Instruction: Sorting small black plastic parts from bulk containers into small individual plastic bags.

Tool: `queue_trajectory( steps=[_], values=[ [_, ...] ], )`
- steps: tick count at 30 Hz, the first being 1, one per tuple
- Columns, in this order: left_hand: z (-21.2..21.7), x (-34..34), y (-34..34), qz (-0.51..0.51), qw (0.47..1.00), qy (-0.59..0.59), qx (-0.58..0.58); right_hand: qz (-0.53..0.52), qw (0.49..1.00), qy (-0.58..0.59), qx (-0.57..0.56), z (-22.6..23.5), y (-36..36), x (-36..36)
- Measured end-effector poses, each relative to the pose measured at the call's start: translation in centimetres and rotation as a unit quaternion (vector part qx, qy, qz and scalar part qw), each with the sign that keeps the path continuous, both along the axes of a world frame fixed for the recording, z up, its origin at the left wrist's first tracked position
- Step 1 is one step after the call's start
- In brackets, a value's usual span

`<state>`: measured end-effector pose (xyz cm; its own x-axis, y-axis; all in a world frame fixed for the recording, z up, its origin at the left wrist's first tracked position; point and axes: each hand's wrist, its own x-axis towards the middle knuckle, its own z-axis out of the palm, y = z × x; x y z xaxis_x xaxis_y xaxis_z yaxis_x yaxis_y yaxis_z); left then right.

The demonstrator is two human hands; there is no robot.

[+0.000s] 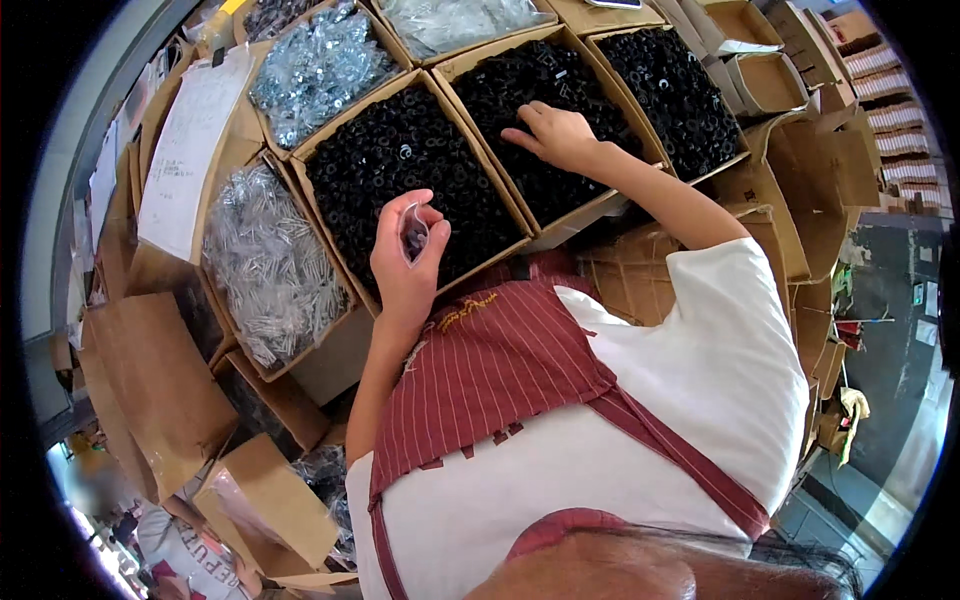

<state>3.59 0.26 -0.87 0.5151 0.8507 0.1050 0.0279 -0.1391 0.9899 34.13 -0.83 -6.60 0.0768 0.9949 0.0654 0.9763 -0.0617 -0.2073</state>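
My left hand [408, 262] is closed around a small clear plastic bag [413, 236] with its mouth spread and something dark inside. It hovers over the near part of a carton [480, 168] filled with small black ring-shaped parts [375, 165]. To the right, my right hand [556, 138] reaches over the neighbouring carton [600, 212], which is heaped with small black parts [500, 85]. Its thumb and bent fingers are apart, close to the black parts. I see nothing held between them.
Left of these cartons, one box holds bagged white pieces [270, 260] and another bagged silvery hardware [320, 75]. Clear bags [455, 22] fill a box at the back. More black rings [668, 98] lie at the right. A written sheet [195, 150] and cardboard flaps [160, 390] border the left.
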Motion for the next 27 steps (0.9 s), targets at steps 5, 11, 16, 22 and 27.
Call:
queue_trajectory(
  steps=[5, 11, 16, 22, 27],
  values=[
    [-0.3, -0.5, -0.1, 0.03, 0.999, -0.01, -0.011, -0.044, 0.968, 0.245, -0.023, 0.8, -0.1, 2.4],
    [0.2, -0.3, -0.2, 0.017, 0.997, -0.041, -0.059, -0.163, 0.635, 0.753, -0.056, 2.7, -1.0, 4.3],
    [0.2, -0.2, -0.4, 0.019, 0.998, -0.025, -0.056, -0.076, 0.409, 0.908, -0.051, 3.6, -0.9, 3.2],
    [-0.3, -0.3, -0.5, 0.018, 0.997, -0.037, -0.066, -0.063, 0.46, 0.885, -0.04, 4.6, -0.8, 2.5],
    [-0.3, -0.3, -0.5, 0.009, 0.998, -0.025, -0.061, -0.108, 0.577, 0.81, -0.014, 3.5, -0.6, 2.7]
  ],
)
